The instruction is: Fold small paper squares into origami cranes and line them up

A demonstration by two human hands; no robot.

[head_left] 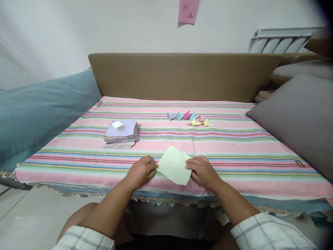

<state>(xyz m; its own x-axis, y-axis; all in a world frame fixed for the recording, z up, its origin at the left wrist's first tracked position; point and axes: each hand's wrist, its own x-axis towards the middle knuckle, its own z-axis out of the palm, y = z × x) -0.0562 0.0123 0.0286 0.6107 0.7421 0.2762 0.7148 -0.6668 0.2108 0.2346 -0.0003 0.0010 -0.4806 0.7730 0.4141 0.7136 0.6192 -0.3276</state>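
Observation:
A pale green square of paper (173,166) is stretched between my hands above the striped cloth, one corner turned away from me. My left hand (143,170) pinches its left corner between thumb and fingers. On the other side, my right hand (203,170) pinches the right corner in the same way. Beyond the sheet stands a small group of folded paper cranes (187,115) in purple, blue, pink and yellow. To the left lies a thick stack of coloured paper (121,135) with a white plug adapter (117,125) on top.
The striped cloth (78,152) covers a sofa seat with a brown backrest (182,76). A blue-covered armrest (47,107) bounds the left, and a grey cushion (293,114) leans at the right. A small brown loop (300,163) lies near the cushion. A pink note (188,12) hangs on the wall.

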